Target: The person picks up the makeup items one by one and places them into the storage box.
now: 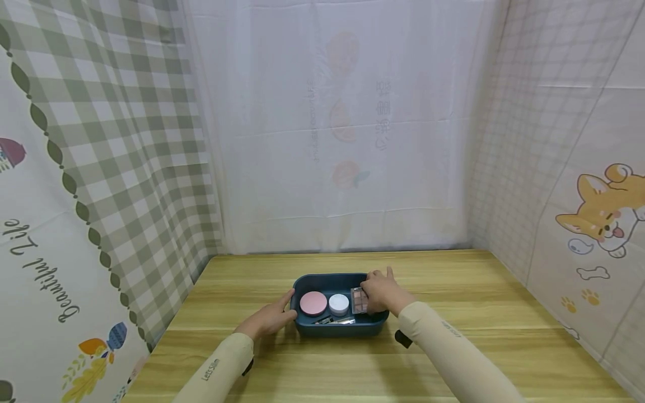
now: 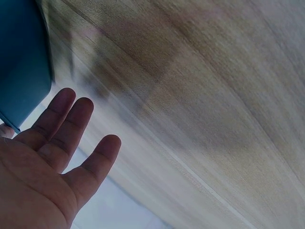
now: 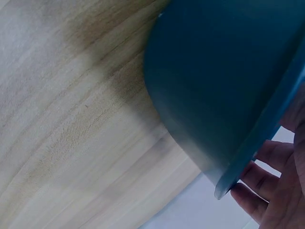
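Observation:
A dark blue bin (image 1: 339,331) stands on the table. Inside it, from left to right, are a round pink compact (image 1: 313,303), a small white round jar (image 1: 339,304) and an eyeshadow palette (image 1: 359,300) with a clear lid. My right hand (image 1: 381,292) reaches over the bin's right end and grips the palette by its right side; in the right wrist view the bin wall (image 3: 214,86) hides the fingertips. At the bin's left end is my left hand (image 1: 269,319), its thumb and index finger at the rim. The left wrist view shows its other fingers (image 2: 71,129) spread and fairly straight.
Slim tubes or pens (image 1: 342,321) lie along the near inside of the bin. Beneath it is a wood-grain table (image 1: 242,285). Cloth curtains hang around the table: a checked one (image 1: 151,140) at left, a white one (image 1: 327,140) behind, a dog-print one (image 1: 594,224) at right.

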Demonstrator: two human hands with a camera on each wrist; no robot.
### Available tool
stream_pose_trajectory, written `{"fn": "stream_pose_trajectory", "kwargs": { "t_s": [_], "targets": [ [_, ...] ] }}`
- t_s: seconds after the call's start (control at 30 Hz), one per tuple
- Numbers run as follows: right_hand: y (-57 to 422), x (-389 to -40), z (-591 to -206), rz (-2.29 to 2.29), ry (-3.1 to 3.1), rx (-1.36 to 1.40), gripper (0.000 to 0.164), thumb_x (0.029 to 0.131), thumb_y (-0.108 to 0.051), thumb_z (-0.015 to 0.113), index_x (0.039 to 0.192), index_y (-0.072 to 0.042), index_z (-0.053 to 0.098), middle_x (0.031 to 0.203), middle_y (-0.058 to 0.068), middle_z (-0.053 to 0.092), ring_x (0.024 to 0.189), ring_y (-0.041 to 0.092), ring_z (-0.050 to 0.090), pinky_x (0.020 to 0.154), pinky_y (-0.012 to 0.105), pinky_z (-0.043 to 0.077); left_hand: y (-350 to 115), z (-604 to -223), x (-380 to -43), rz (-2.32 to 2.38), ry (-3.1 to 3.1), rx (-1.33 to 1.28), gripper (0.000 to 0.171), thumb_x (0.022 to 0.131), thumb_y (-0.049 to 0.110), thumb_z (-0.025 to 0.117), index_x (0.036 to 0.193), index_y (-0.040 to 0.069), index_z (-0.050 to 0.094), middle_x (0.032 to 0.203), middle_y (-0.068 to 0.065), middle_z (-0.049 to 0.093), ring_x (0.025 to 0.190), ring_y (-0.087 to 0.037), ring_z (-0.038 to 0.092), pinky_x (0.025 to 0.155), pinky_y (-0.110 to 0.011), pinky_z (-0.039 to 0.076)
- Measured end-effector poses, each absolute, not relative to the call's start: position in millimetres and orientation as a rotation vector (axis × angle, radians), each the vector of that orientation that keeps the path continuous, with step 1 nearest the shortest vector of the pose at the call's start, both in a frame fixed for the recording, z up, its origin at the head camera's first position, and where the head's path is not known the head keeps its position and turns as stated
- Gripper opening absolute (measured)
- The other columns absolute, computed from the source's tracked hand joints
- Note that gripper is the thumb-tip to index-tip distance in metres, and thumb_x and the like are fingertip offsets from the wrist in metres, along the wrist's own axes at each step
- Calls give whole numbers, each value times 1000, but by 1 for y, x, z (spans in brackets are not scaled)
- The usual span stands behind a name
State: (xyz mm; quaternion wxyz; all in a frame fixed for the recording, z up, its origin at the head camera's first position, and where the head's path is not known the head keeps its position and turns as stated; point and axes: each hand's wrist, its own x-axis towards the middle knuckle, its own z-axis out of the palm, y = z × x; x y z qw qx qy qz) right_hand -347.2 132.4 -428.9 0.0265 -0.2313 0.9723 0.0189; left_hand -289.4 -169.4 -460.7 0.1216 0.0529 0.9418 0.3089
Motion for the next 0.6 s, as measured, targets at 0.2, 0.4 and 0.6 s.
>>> {"fn": "stream_pose_trajectory", "kwargs": {
  "t_s": [0.2,0.4,0.6],
  "targets": [
    [130,-346,-431,158,3016,-725,50,70,-29,84,114,-7,72,121,13,62,129,37,45,108,72,11,-169,-459,-289,907,2746,165,77,89,37,52,159,22,23,147,-19,47,124,-39,53,101,-61,38],
    [130,-343,-435,241,3033,-770,40,72,-30,83,105,-10,74,115,10,65,128,35,46,108,72,12,-169,-460,-289,909,2748,166,78,89,37,52,159,22,24,147,-19,47,123,-39,54,100,-60,39],
    [132,-343,-437,256,3039,-807,46,72,-32,84,111,-9,74,116,10,65,129,36,46,108,73,12,-169,-460,-289,906,2754,166,78,88,37,53,159,22,24,146,-19,48,122,-38,54,100,-59,39]
  ]
}}
